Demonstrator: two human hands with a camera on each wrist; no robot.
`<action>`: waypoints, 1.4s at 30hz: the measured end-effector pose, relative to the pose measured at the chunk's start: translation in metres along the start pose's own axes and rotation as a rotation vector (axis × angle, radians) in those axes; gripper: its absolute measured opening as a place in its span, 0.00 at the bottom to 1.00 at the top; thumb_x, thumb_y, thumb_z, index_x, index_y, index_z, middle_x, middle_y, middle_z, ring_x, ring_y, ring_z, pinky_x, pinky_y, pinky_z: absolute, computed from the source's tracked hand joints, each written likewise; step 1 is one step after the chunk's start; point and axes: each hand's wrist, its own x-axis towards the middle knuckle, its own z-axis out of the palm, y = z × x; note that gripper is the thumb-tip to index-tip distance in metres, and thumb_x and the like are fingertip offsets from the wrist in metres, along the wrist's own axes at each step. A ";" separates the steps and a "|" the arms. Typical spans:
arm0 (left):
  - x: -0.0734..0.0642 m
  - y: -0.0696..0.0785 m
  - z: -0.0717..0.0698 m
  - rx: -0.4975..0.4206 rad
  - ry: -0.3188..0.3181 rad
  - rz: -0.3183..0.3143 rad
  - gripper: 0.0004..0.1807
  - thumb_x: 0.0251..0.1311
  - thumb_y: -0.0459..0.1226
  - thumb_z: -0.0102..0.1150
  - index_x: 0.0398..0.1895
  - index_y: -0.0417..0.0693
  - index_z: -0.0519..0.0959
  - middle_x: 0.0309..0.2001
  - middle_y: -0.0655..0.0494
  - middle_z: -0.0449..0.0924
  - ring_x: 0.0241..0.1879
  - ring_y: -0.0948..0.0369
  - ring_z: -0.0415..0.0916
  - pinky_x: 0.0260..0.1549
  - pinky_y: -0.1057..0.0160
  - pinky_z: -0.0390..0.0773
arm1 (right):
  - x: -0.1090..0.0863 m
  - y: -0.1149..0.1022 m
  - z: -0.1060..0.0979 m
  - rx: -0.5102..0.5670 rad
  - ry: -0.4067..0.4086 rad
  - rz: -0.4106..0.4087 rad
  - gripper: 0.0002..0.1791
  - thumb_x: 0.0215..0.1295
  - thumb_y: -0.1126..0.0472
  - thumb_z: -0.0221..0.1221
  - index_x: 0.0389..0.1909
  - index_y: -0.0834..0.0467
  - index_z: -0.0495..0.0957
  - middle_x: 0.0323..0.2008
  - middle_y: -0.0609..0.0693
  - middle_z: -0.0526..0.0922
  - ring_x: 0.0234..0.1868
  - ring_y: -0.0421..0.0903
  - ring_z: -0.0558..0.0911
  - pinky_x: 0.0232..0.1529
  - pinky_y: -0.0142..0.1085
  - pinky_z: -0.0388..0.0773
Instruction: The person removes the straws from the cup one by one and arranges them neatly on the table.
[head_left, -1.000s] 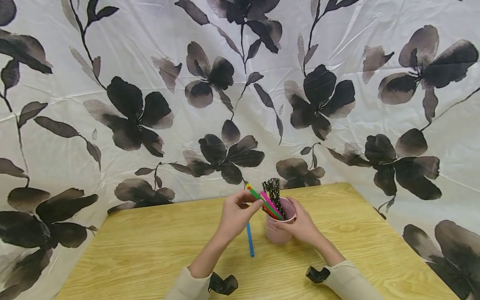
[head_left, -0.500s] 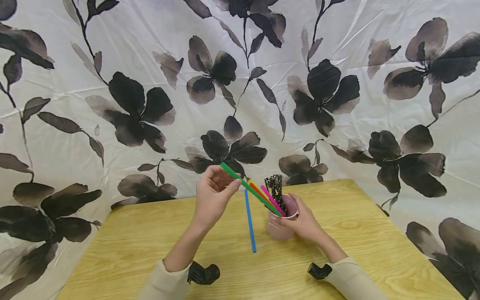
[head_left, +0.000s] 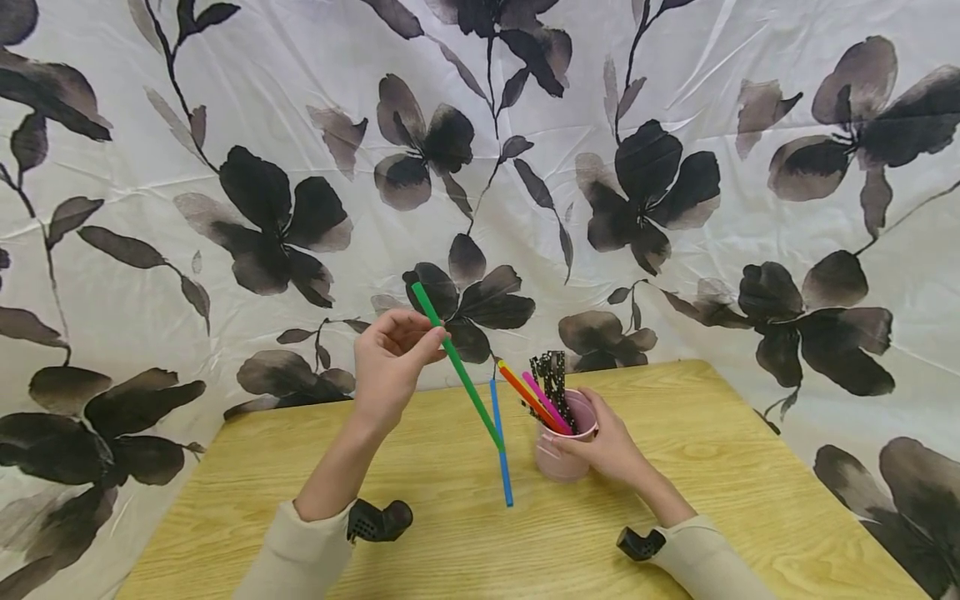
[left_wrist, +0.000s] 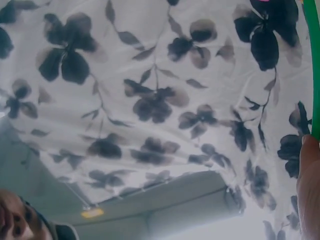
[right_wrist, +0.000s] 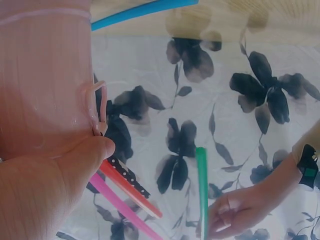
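My left hand (head_left: 390,358) pinches a green drinking straw (head_left: 472,390) between thumb and fingers near its upper part. The straw slants down to the right, its lower end overlapping the blue straw (head_left: 506,482) in the head view. That blue one lies on the table, left of a pink cup (head_left: 557,463). Curled round the cup's right side is my right hand (head_left: 611,442), thumb near the rim. Out of the cup lean an orange-red straw (head_left: 519,385), a magenta straw (head_left: 534,387) and several black white-dotted straws (head_left: 555,379). In the left wrist view, only a strip of the green straw (left_wrist: 316,65) shows.
The wooden table (head_left: 300,475) ends at a white cloth (head_left: 525,217) with dark flowers hanging behind it. A black wrist device (head_left: 381,521) sits on my left sleeve, another wrist device (head_left: 641,543) on my right. A small handle (right_wrist: 100,105) sticks out from the cup.
My left hand has drawn the green straw out of the cup and moved it left and up, turning it steeper. The right hand stays on the cup; the blue straw lies still.
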 end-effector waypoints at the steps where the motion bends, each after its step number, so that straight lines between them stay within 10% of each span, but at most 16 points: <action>1: 0.001 -0.001 -0.001 0.001 0.003 -0.009 0.09 0.50 0.28 0.60 0.33 0.33 0.73 0.30 0.42 0.77 0.31 0.50 0.78 0.30 0.52 0.78 | 0.000 0.000 0.000 -0.001 0.000 0.001 0.54 0.37 0.38 0.66 0.64 0.52 0.51 0.60 0.51 0.60 0.60 0.50 0.60 0.56 0.51 0.59; 35: -0.023 -0.139 -0.028 0.115 0.025 -0.514 0.13 0.49 0.31 0.62 0.40 0.35 0.77 0.36 0.44 0.75 0.32 0.56 0.77 0.31 0.50 0.77 | 0.002 0.004 -0.001 0.009 -0.010 -0.002 0.54 0.37 0.38 0.66 0.64 0.50 0.50 0.60 0.50 0.60 0.60 0.50 0.60 0.56 0.52 0.58; 42: -0.029 -0.164 -0.032 0.145 0.004 -0.583 0.12 0.49 0.28 0.61 0.39 0.38 0.77 0.37 0.42 0.74 0.34 0.53 0.77 0.29 0.57 0.78 | -0.006 -0.023 -0.009 0.056 -0.026 -0.014 0.50 0.43 0.50 0.68 0.64 0.57 0.50 0.60 0.58 0.60 0.60 0.56 0.59 0.55 0.55 0.57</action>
